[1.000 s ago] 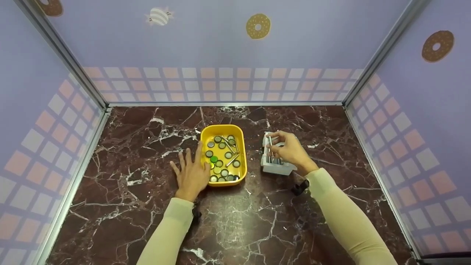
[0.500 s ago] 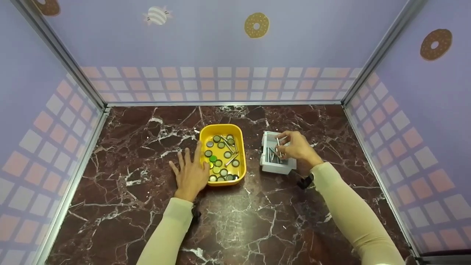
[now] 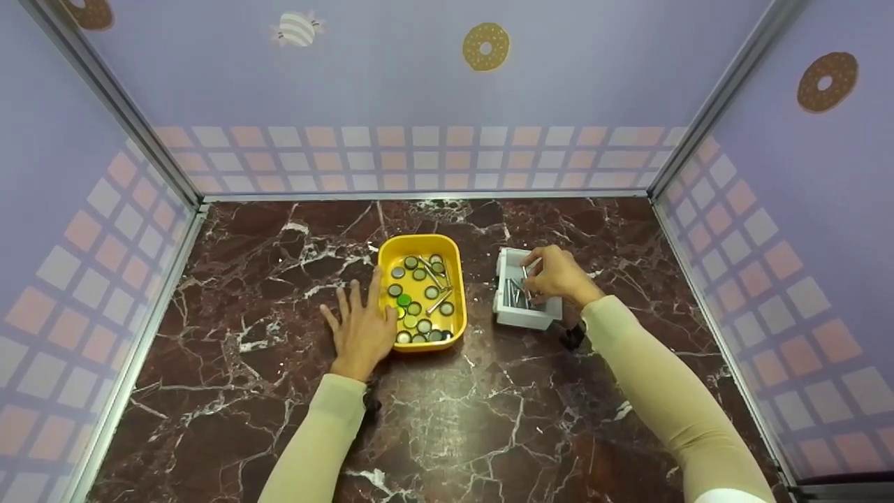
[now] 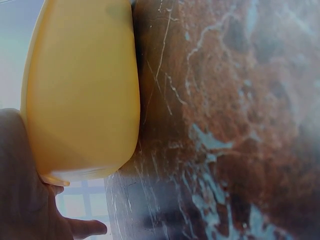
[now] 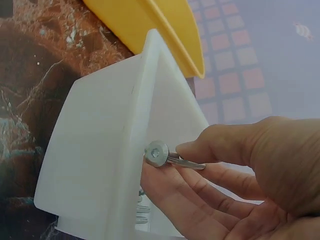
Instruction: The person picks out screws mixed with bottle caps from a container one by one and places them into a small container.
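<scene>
Left hand (image 3: 363, 328), grip with fingers spread apart, against the left side of a yellow tray (image 3: 459, 285); the tray, on a marbled counter (image 3: 447, 426), containing round caps (image 3: 431, 293), one bright green, and loose metal bolts (image 3: 439, 301). To its right, apart, a white bin (image 3: 524, 319) with further bolts (image 3: 515, 295) inside. Right hand (image 3: 557, 276), grip clamped on one socket-head bolt (image 5: 157, 154), pinched by thumb and fingers at the bin's opening.
</scene>
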Motion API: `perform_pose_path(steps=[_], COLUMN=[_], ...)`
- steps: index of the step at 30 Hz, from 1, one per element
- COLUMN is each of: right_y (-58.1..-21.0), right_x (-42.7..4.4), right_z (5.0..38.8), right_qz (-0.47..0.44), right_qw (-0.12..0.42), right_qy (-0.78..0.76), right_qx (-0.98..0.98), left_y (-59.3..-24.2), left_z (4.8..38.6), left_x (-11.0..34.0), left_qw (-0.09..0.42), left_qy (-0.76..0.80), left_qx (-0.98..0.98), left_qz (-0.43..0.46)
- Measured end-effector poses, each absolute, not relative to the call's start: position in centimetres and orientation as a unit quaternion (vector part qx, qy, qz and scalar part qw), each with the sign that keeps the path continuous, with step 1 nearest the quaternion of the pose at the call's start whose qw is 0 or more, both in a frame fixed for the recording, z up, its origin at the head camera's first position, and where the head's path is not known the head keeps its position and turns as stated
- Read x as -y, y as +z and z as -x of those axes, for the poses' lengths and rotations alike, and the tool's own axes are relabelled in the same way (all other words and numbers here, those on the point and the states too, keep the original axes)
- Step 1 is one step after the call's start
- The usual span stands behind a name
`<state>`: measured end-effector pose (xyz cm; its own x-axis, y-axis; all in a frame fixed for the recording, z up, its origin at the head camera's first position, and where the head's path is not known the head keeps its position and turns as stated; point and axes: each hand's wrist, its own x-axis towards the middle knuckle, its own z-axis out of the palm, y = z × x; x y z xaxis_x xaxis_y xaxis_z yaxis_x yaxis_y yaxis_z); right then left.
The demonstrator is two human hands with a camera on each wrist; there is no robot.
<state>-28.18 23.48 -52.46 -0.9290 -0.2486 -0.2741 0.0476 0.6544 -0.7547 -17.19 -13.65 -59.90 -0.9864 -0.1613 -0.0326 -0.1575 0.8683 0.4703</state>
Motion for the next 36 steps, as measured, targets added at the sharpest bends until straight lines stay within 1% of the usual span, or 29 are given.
perform_pose_path(steps=[5, 11, 19, 28, 36], right_y=[-52.4, -52.5, -52.8, -52.4, -51.6], right_x=[-23.1, -22.8, -22.7, -22.6, -21.3], right_z=[28.8, 29.1, 28.9, 28.3, 27.5], right_qz=[0.075, 0.081, 0.079, 0.114, 0.135], right_qw=[0.163, 0.156, 0.147, 0.092, 0.043], right_qy=[-0.351, -0.313, -0.317, -0.292, -0.282], right_qx=[-0.919, -0.933, -0.934, -0.945, -0.949], left_y=[-59.9, -60.0, -59.9, -59.8, -59.8], left_z=[17.1, 17.0, 17.0, 17.1, 17.1], left_x=[13.7, 13.7, 13.6, 13.6, 13.6], left_qw=[0.001, 0.002, 0.005, 0.002, 0.012], left_qy=[-0.248, -0.246, -0.248, -0.248, -0.25], left_qx=[0.966, 0.966, 0.965, 0.966, 0.965], left_qz=[-0.079, -0.079, -0.08, -0.077, -0.077])
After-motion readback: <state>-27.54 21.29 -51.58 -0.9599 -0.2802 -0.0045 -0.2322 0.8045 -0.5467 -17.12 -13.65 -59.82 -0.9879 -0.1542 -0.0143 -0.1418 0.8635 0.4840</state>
